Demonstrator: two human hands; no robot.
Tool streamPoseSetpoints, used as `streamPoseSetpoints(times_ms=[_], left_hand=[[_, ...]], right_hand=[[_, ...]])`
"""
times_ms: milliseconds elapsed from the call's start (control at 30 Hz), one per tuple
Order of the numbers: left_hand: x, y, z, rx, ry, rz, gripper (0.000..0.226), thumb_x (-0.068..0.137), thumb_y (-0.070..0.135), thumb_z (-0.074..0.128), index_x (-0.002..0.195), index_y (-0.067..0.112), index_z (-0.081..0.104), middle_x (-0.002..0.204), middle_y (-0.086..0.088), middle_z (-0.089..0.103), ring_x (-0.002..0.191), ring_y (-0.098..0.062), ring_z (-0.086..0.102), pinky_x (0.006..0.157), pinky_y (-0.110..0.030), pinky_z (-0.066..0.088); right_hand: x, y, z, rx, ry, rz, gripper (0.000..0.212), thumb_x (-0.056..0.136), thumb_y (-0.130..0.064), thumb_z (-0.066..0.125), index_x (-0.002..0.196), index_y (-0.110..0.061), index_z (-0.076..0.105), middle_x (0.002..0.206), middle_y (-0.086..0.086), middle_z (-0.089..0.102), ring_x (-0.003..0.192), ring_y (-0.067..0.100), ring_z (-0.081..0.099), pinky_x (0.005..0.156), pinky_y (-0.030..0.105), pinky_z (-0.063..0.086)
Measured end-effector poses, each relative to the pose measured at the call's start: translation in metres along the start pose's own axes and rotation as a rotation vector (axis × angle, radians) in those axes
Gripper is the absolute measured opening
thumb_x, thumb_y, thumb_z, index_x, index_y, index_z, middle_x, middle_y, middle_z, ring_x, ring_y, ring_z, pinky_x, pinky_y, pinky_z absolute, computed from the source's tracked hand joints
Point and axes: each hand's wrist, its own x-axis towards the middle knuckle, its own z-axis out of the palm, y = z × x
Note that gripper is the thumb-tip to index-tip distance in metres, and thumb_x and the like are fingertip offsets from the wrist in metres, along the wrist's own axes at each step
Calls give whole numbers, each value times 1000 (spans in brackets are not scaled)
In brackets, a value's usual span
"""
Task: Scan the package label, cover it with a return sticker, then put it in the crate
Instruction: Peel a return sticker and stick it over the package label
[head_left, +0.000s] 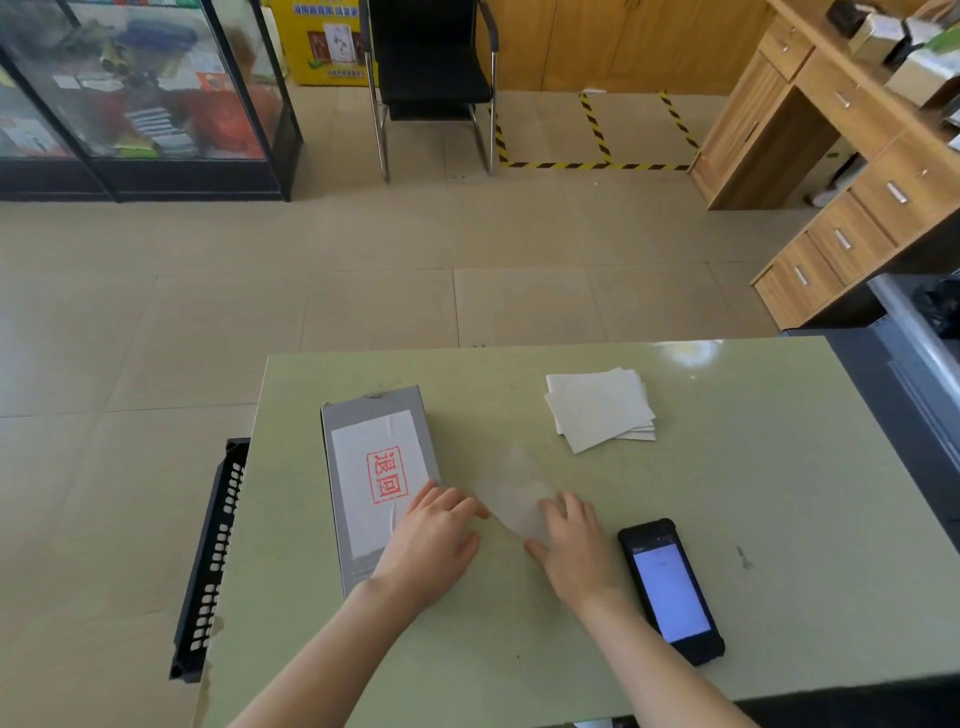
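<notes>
1. Two hands work low on the green table (779, 467): the left hand (428, 545) lies with loose, spread fingers on the near right corner of the grey package (376, 431), ungripping.
2. White return sticker (376, 483), stamped red, covers the package top.
3. Right hand (569, 551) presses flat on a translucent backing sheet (511, 493) beside the package.
4. Black crate (210, 561) stands left of the table; its inside is hidden.
5. Phone (670, 590) lies right of the right hand, sticker stack (600, 410) farther back.
</notes>
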Motion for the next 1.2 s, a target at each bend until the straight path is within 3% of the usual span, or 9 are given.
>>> streamPoseSetpoints(times_ms=[233,433,567,633,700,800,933,1100,1200], left_hand=[[-5,10,2,-46,-53,-46,35,88,24,58,122,22,57,117,1,58,114,-20,49,100,-27,36],[-12,26,-10,-228,-1,-100,55,87,39,63,137,30,43,143,7,41,128,-13,42,103,-22,33],[-19,36,-30,-556,17,-220,46,85,36,66,127,43,48,123,12,60,106,-2,60,86,-21,48],[-26,37,-43,-731,70,-298,37,83,29,69,111,48,54,100,10,68,84,-1,67,66,-27,55],[-36,32,-58,-811,162,-366,34,81,20,71,101,45,59,90,4,67,75,-7,68,62,-33,59],[-55,16,-81,-835,337,-446,36,80,4,67,101,33,63,88,-5,66,69,-15,68,64,-39,61],[-84,-18,-104,-741,495,-555,31,77,2,68,99,25,69,79,-4,71,67,-16,69,60,-21,54],[-125,-63,-126,-769,564,-587,14,77,5,71,75,19,73,65,-5,72,65,-22,68,64,-31,57],[-153,-98,-135,-668,575,-590,18,77,13,75,65,26,70,66,1,69,60,-8,62,58,-14,48]], right_hand=[[-13,7,0,381,-8,131,21,76,-3,64,94,-14,66,102,2,58,101,21,54,78,24,43],[-25,-13,-33,555,59,47,17,76,-4,63,90,-10,70,88,1,64,78,14,60,60,13,37],[-37,-47,-67,733,41,-87,21,75,-9,67,95,-17,68,74,-12,60,63,1,56,54,6,40],[-40,-66,-80,823,29,-104,19,74,-15,72,92,-18,68,72,-10,65,63,-4,59,53,8,41],[-40,-84,-89,855,27,-142,19,72,-14,76,89,-17,68,73,-5,68,64,-2,58,55,10,42],[-41,-111,-100,999,-36,-157,40,70,-4,78,101,-24,62,95,-4,67,81,10,64,68,16,51],[-47,-153,-98,1002,-168,-312,66,75,-13,76,129,-40,49,116,-27,58,98,0,64,73,14,52],[-58,-226,-74,663,-119,-506,43,70,-15,77,112,-24,67,100,-15,60,91,-8,53,76,4,40],[-60,-272,-55,662,-92,-494,14,73,-14,71,85,-20,72,74,-12,61,67,-4,55,63,14,45]])
